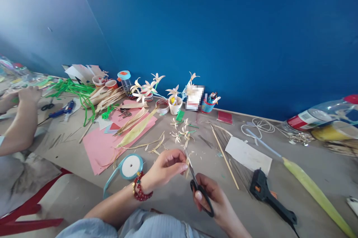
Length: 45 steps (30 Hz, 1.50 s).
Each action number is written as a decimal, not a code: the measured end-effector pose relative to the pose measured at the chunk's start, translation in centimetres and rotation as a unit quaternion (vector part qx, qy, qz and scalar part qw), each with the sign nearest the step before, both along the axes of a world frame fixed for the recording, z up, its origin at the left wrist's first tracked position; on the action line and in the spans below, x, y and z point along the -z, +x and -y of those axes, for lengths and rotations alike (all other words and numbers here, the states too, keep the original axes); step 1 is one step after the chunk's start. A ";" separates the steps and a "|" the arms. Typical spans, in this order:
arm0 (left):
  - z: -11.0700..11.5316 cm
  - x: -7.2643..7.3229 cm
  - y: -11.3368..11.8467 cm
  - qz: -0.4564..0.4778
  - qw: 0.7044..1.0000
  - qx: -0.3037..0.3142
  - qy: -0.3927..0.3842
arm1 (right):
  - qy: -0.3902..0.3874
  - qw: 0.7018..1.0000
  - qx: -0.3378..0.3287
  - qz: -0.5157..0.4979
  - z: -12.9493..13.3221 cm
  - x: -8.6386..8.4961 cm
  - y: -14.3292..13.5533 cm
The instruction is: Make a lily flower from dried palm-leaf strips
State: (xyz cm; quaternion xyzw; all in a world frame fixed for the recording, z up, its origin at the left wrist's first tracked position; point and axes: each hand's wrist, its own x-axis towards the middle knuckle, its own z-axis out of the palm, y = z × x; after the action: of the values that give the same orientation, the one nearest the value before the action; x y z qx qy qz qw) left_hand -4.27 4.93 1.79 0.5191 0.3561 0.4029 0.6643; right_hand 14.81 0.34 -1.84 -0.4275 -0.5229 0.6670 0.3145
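My left hand (167, 165), with a red bead bracelet (139, 188) at the wrist, pinches a small pale husk strip (187, 161) between thumb and fingertips. In my right hand (212, 199) are black-handled scissors (201, 190), my fingers in their loops. The blades point up and lie against the strip, just right of my left fingertips. Beyond my hands, several small cream husk flowers (184, 132) lie on the grey table. A spool of light blue ribbon (131, 166) rests left of my left hand.
A black glue gun (270, 197) lies at right, near a white card (248, 154) and sticks (225, 156). Pink paper (97, 148) and husks (137, 130) are at left. Cups with flowers (175, 105) stand by the blue wall. Another person's arm (24, 118) reaches in far left.
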 end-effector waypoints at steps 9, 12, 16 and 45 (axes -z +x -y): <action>0.2 0.1 -0.2 0.028 0.999 -0.011 -0.021 | 0.003 1.000 -0.009 0.009 0.0 -0.4 -0.6; 0.3 0.1 -0.4 0.033 0.999 -0.009 -0.020 | 0.010 1.000 -0.011 0.004 0.1 -0.1 -0.7; 0.4 0.1 -0.6 0.037 0.999 -0.012 -0.017 | 0.016 1.000 -0.009 0.003 0.1 0.1 -0.8; -0.4 -0.7 -3.0 -0.058 0.996 0.060 0.031 | 0.008 1.000 -0.025 0.007 -0.3 0.6 -0.5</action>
State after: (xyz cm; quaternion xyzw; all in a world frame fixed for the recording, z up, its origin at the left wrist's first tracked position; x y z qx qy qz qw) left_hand -7.32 5.30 2.53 0.5826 0.3496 0.3423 0.6490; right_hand 14.29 0.68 -2.46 -0.4162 -0.5412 0.6673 0.2978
